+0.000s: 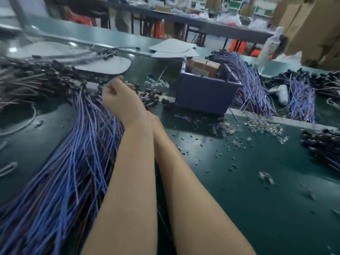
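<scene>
Many thin blue and purple wires with black connector ends [82, 153] are lying fanned across the dark green surface [239, 199], and further heaps [257, 89] are waiting past the blue plastic box [206, 94], so the work is looking far from finished. The left hand [119, 96] is reaching over the near bundle's black ends with fingers curled, though blur is hiding whether it is gripping anything. The right hand is lying hidden behind the left wrist, so its state is not showing.
</scene>
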The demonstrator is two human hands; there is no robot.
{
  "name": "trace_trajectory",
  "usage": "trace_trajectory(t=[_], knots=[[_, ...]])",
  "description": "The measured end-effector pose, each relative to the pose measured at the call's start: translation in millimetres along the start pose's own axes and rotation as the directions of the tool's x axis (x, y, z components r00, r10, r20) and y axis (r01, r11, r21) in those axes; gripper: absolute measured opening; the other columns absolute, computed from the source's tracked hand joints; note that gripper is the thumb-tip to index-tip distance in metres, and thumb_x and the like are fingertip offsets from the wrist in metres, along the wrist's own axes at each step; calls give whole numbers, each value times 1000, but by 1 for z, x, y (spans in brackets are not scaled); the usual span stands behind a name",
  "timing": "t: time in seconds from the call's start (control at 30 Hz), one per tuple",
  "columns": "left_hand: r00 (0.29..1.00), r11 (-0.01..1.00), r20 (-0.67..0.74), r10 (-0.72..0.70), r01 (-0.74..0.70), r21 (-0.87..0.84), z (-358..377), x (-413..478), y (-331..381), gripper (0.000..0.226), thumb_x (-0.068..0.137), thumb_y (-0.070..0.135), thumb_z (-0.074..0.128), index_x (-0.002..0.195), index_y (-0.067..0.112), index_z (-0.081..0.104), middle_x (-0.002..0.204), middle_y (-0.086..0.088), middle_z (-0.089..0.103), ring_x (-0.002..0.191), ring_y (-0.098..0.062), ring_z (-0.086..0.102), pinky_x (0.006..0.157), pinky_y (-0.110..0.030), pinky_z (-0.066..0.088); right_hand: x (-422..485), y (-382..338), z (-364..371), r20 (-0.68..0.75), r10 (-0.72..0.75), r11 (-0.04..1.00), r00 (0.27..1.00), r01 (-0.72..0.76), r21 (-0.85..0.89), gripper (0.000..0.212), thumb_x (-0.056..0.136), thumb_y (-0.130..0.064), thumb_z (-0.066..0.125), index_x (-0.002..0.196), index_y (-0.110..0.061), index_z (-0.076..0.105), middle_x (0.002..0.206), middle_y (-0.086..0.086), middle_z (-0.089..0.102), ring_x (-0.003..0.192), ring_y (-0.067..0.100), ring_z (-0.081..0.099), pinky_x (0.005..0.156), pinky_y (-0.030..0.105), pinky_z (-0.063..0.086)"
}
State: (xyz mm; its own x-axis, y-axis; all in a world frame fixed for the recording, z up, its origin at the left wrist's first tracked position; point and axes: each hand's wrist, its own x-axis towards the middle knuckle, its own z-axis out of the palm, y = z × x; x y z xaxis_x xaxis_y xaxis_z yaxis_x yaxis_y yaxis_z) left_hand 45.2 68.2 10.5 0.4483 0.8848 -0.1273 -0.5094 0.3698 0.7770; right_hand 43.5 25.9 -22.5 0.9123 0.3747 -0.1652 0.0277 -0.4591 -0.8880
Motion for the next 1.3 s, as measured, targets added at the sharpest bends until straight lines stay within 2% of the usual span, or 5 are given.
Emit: trace_trajectory(t=[0.2,0.53,0.93,1.1,1.3], knots=[[1000,998,2,-30,30,-58,-1,2,1,23,91,4,41,73,12,53,51,3,47,48,-12,39,49,-25,30,1,4,4,-152,-95,994,984,86,-65,39,89,-2,51,55,-18,39,57,-5,39,52,20,33,42,14,32],[996,991,0,-90,89,-99,-2,-3,1,23,92,4,40,75,11,53,48,6,46,47,-10,36,51,-24,29,-5,-1,-13,-99,269,865,958,-195,462,7,84,-1,54,89,3,59,67,10,41,48,18,31,34,10,21],[991,997,110,-78,78,5,10,-27,-8,18,92,5,42,80,9,55,55,2,49,47,-11,39,50,-24,32,-5,12,-20,-67,66,726,996,-2,688,18,93,-3,53,78,-10,56,67,1,60,53,7,55,55,19,45],[968,990,252,-14,-22,140,18,-44,-8,20,93,6,42,78,11,55,57,2,45,48,-10,37,48,-22,30,-18,13,-56,-451,-22,692,892,339,638,16,96,-6,51,80,-9,52,65,5,56,47,5,56,49,17,48],[337,736,719,-608,-99,670,36,-103,-28,50,94,52,45,63,14,55,41,6,43,30,-6,29,34,-11,22,-63,37,-159,-739,209,464,641,600,652,14,98,-6,45,84,-5,48,63,6,60,46,8,61,51,19,52]])
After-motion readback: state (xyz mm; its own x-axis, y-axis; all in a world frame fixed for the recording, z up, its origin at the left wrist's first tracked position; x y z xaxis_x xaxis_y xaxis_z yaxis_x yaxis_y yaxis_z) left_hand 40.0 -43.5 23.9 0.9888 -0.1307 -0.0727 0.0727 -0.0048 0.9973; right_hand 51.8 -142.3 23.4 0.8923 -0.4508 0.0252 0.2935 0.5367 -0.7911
